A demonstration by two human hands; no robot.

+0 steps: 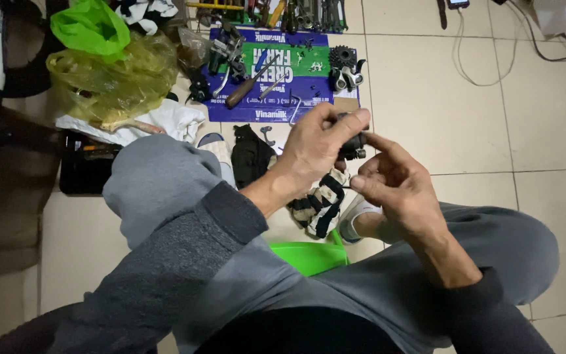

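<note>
My left hand (316,147) is closed around a small black metal part (352,145), held up in front of me over the tiled floor. My right hand (394,183) is just right of it, fingers pinched together, the index finger touching the part's side. Both arms wear grey sleeves. Below the hands lies a black-and-white glove (320,204) on the floor between my knees.
A flattened blue and green carton (309,85) lies ahead with a screwdriver (250,84), a cogset (342,59) and small bike parts on it. Yellow and green plastic bags (109,72) sit far left, a black cloth (251,156) nearer. A green stool (309,255) is under me.
</note>
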